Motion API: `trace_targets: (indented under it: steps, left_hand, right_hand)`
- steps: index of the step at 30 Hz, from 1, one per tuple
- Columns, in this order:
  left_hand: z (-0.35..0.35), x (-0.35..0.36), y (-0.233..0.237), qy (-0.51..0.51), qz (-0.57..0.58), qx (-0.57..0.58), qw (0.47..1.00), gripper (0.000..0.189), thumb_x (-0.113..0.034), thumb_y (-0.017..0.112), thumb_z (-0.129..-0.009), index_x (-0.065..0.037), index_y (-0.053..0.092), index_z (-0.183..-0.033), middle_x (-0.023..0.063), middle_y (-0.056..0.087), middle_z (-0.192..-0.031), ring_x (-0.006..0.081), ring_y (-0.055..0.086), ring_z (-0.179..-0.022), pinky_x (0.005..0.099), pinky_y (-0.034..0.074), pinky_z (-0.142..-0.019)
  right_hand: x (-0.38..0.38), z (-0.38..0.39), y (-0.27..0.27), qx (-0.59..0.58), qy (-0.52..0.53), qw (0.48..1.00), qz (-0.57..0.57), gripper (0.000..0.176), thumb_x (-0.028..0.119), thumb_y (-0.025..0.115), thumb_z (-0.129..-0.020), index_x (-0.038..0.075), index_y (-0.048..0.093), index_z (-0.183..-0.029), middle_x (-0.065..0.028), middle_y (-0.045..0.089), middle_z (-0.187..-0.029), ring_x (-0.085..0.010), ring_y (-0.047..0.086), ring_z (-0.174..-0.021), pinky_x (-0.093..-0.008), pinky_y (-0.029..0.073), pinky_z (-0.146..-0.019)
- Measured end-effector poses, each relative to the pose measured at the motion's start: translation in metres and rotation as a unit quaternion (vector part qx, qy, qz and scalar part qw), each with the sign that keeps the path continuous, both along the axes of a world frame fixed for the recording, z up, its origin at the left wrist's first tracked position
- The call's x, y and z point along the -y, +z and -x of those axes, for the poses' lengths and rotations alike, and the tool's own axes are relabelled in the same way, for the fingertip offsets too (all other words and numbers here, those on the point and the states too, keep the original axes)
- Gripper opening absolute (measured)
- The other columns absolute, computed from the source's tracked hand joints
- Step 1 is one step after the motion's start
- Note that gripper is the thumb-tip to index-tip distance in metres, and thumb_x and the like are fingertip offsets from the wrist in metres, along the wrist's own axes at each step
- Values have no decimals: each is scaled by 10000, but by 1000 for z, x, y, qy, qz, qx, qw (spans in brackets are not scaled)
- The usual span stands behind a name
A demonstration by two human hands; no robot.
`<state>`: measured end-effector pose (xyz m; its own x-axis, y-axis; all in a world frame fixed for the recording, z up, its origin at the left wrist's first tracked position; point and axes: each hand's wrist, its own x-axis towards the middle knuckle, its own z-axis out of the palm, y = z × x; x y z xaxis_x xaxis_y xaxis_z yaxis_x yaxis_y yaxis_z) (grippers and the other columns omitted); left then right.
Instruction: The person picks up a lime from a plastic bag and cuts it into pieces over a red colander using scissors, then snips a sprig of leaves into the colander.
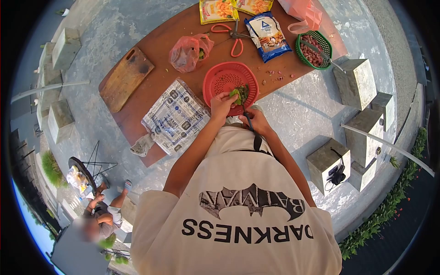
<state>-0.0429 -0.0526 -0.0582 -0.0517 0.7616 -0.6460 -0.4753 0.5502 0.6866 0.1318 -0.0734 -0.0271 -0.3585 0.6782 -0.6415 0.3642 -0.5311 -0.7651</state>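
My left hand [223, 104] pinches green leaves [237, 94] over the near side of a red plastic basket [211, 75]. Dark green leafy bits lie inside the basket under my fingers. Close by, at the basket's near rim, my right hand [257, 122] is closed around a slender black-handled tool [257, 141], which looks like a knife. Its tip reaches up toward the leaves, and the fingers partly hide it. A printed paper or plastic sheet [176, 118] lies left of my left hand.
The brown table [158, 46] holds a wooden cutting board [126, 79], a pink plastic bag [190, 52], red-handled scissors [236, 47], a blue-white packet [268, 36], yellow packets [218, 11] and a green basket of shallots [313, 50]. Concrete blocks [356, 85] stand right. A person [107, 215] sits lower left.
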Motion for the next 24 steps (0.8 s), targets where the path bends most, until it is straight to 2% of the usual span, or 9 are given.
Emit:
trace_targets:
  steps: [3,5,12,18,20,24]
  left_hand:
    - [0,0,2,-3,0,0,1000,199,-70,706,-862,34,643,-1019,118,709,-952,166,691,-808,259,567,-656]
    - [-1,0,1,-4,2,-2,1000,201,-72,709,-861,33,641,-1018,117,709,-953,166,691,-806,259,567,-657]
    - [0,2,2,1,2,0,1000,177,-78,700,-871,22,648,-1007,114,701,-966,164,685,-796,261,568,-650]
    - [1,3,-5,16,3,-3,1000,156,-76,686,-882,30,656,-993,120,700,-954,158,678,-756,260,569,-636]
    - [1,4,-8,15,1,-5,1000,158,-75,686,-882,34,655,-992,123,700,-949,158,677,-746,260,570,-635]
    - [1,5,-9,7,-7,-10,1000,173,-72,694,-875,40,651,-999,122,701,-933,165,677,-740,260,570,-644]
  right_hand:
    - [0,1,-2,7,-4,1000,-4,336,331,703,-873,15,598,-921,-29,583,-654,-107,552,-589,-277,433,-540]
    - [1,0,-3,-12,-10,1000,-6,451,371,737,-847,-32,605,-1000,-97,652,-707,-123,597,-599,-283,457,-525]
    - [1,-2,-4,17,17,1000,4,423,341,736,-854,-25,607,-1023,-103,658,-722,-126,603,-594,-283,467,-532]
    - [5,1,-5,1,-8,1000,2,484,377,742,-836,-38,610,-1047,-117,671,-752,-143,633,-640,-291,491,-577]
    - [4,4,2,-1,-11,1000,3,342,330,711,-864,11,596,-908,-39,594,-654,-115,560,-595,-278,432,-540]
    - [4,4,2,12,-10,1000,-6,334,322,716,-862,10,603,-901,-37,593,-650,-112,556,-586,-278,428,-533]
